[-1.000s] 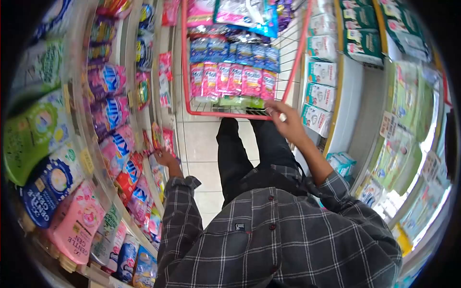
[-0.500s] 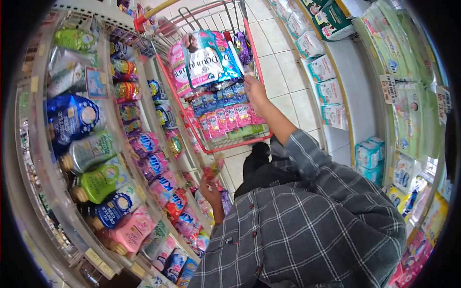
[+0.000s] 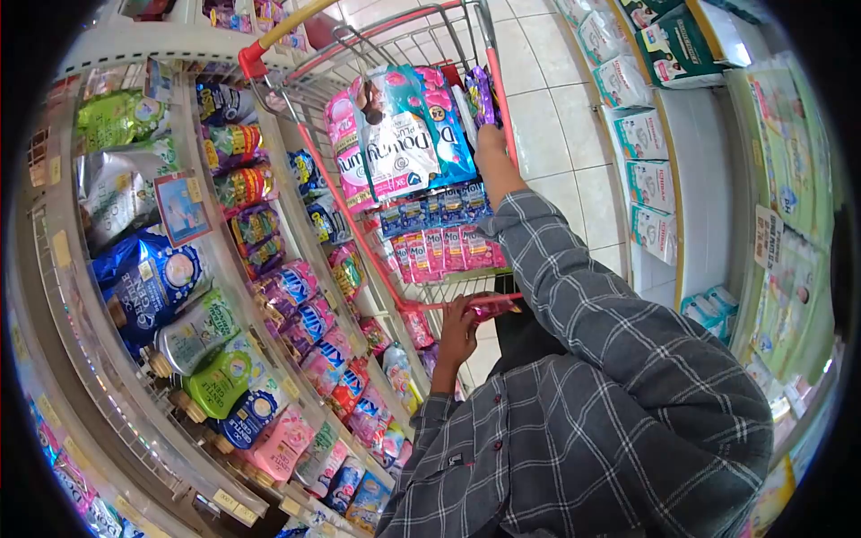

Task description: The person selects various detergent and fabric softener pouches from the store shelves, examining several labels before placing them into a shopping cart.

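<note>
My left hand is closed around a small red-pink packet, just by the near rim of the shopping cart. My right hand reaches into the cart along its right side, close below a purple packet; its fingertips are hidden. Beside it lies a large Downy pouch in white, teal and pink, with another pink pouch to the left. Nearer to me in the cart are rows of blue Molto sachets and pink Molto sachets.
Shelves on the left hold bottles and pouches, among them a blue pouch, a green bottle and purple packets. White-and-teal packs stand on the right-hand shelf, with green packs beyond. Tiled floor runs between cart and right shelf.
My left hand has moved up and right with the red-pink packet, to the cart's near rim. My right hand has shifted from the Downy pouch's edge toward the purple packet.
</note>
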Demonstrator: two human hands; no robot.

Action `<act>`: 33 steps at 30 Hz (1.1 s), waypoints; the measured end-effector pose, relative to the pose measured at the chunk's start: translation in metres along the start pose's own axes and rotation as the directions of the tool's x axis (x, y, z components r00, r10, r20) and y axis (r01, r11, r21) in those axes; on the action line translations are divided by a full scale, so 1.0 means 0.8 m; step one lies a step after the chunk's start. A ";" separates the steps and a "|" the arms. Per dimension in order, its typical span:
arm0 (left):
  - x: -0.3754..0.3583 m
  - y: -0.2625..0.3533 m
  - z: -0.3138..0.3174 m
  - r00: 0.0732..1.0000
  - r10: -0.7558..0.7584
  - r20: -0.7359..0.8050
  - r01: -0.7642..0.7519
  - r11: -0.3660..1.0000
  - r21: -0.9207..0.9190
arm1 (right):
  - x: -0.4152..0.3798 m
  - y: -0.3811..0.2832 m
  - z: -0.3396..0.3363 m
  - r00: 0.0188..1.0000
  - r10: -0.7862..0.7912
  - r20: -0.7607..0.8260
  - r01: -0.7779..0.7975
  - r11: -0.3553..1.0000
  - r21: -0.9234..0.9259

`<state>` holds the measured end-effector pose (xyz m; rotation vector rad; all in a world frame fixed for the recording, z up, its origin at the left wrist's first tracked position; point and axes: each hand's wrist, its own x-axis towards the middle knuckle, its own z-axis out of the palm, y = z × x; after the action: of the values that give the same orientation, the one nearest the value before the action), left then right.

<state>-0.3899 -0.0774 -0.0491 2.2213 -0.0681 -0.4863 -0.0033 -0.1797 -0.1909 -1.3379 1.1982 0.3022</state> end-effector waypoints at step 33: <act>-0.079 0.095 -0.101 0.896 -0.197 -0.397 -0.010 0.886 -0.463 | -0.378 0.033 -0.300 -0.032 0.050 0.998 0.970 0.241 0.019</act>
<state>-0.4103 -0.0537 0.0747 1.8183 0.3634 -0.0318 -0.2688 -0.2413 0.0836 -1.8227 -0.9524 0.9289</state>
